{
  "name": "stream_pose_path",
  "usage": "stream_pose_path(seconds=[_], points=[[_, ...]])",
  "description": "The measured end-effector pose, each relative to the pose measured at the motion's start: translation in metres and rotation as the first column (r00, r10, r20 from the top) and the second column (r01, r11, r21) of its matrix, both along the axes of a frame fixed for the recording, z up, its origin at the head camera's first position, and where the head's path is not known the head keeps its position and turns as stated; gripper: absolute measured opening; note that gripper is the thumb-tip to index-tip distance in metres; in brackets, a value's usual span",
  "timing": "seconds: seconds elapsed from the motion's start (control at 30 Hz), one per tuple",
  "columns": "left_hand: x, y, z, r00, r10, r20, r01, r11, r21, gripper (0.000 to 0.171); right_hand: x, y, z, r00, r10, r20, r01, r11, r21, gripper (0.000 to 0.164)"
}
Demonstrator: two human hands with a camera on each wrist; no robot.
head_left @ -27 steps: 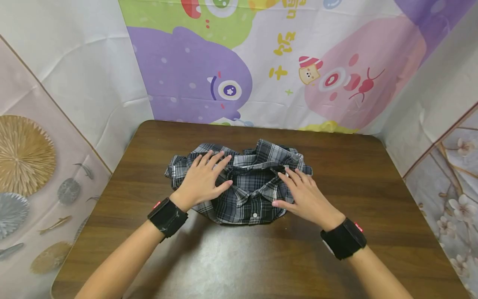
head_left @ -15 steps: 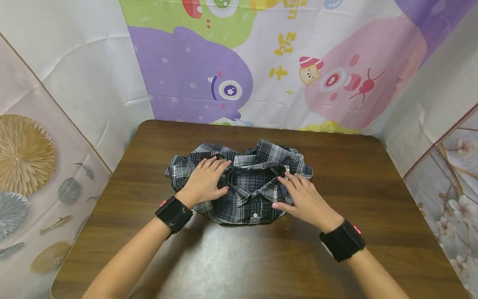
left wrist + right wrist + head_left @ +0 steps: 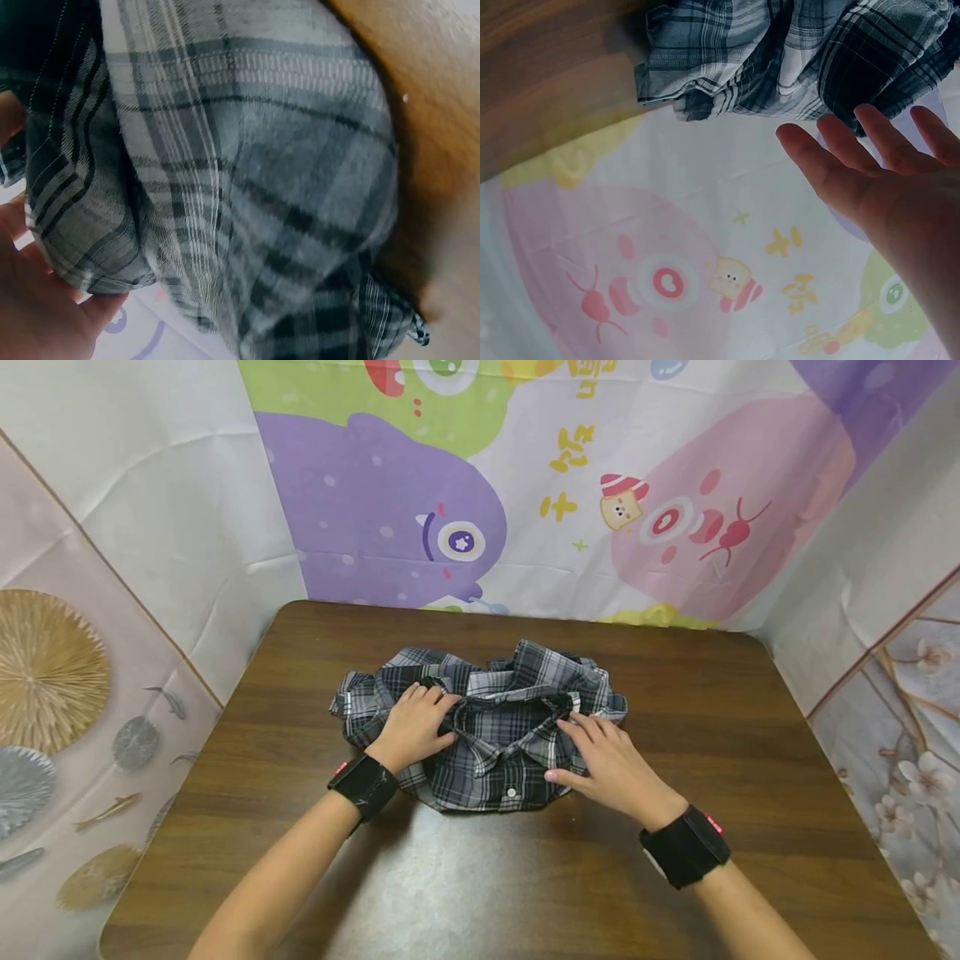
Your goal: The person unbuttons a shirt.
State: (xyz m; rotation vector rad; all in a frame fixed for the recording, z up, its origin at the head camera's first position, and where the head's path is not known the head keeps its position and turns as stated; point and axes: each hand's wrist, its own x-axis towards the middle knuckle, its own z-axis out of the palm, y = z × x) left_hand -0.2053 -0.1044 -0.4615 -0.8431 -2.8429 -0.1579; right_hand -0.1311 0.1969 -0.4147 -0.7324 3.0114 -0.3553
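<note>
A grey-and-black plaid shirt (image 3: 517,777) lies bunched on the brown table, its collar opening facing up and a white button at the front. At the left of the collar my left hand (image 3: 412,727) grips a fold, with fingers bent and their tips hidden. In the left wrist view, cloth passes between the thumb and the fingers (image 3: 45,307). My right hand (image 3: 618,764) hovers over or lightly touches the shirt's right side, fingers spread and relaxed. From the right wrist, these fingers (image 3: 840,161) look extended near the cloth, with nothing held.
The wooden table (image 3: 480,885) has rounded corners. A cartoon-printed curtain (image 3: 555,552) hangs behind its far edge. Pale patterned panels stand on the left and right sides. Black bands (image 3: 686,847) circle both wrists.
My left hand has drawn back toward me and slightly right, its spread fingers now bent into the cloth. The right hand has shifted only slightly. The shirt keeps its shape.
</note>
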Motion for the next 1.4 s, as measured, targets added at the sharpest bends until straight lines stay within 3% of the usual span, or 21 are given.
stream_pose_path(seconds=[0.17, 0.37, 0.73, 1.1, 1.4], points=[[-0.002, 0.002, -0.005, 1.000, -0.002, -0.029, 0.002, 1.000, -0.003, 0.051, 0.001, 0.000, 0.000, 1.000, -0.003, 0.000, 0.003, 1.000, -0.007, 0.079], [-0.002, 0.001, -0.006, 0.999, 0.030, 0.025, -0.029, 0.999, -0.016, 0.047, 0.002, 0.000, 0.000, 1.000, -0.001, -0.006, 0.001, 1.000, -0.007, 0.078], [-0.002, -0.005, 0.005, 0.991, 0.061, 0.121, -0.078, 0.987, 0.141, 0.039, 0.001, 0.003, -0.001, 1.000, -0.010, 0.009, 0.010, 1.000, 0.008, 0.078], [0.002, -0.007, 0.026, 0.993, 0.054, 0.105, -0.078, 0.969, 0.235, 0.037, 0.002, 0.006, 0.000, 1.000, -0.017, 0.020, 0.017, 1.000, -0.005, 0.079], [0.002, -0.009, 0.040, 0.998, 0.049, 0.026, -0.055, 0.950, 0.307, 0.032, -0.002, 0.012, 0.002, 0.998, -0.044, 0.042, 0.045, 0.998, -0.035, 0.078]])
